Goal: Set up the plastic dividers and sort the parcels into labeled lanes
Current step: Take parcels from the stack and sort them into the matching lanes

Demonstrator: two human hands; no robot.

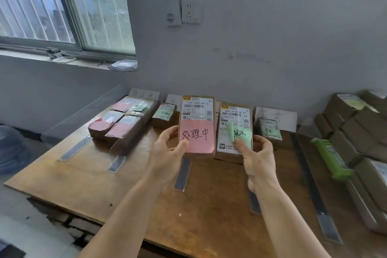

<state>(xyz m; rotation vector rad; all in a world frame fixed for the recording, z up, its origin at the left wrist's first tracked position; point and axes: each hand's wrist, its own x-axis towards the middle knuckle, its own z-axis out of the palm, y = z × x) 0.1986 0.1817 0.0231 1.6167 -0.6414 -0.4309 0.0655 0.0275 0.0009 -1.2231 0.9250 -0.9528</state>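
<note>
My left hand [167,148] holds up a brown parcel with a pink note [196,125] above the wooden table [117,176]. My right hand [258,153] grips a second parcel with a green note [234,125], thumb on the note. Clear plastic dividers [83,113] on grey bases [75,150] split the table into lanes. The far-left lane holds a stack of pink-noted parcels [121,121]. One green-noted parcel [164,115] lies in the second lane and another [269,130] to the right. White handwritten lane labels [278,119] lean on the wall.
A pile of unsorted brown boxes [356,132] fills the table's right end, with a green packet [330,159] on it. A window [62,6] and sill are at upper left, a wall socket [190,11] above the lanes. A blue water bottle [10,148] stands left of the table.
</note>
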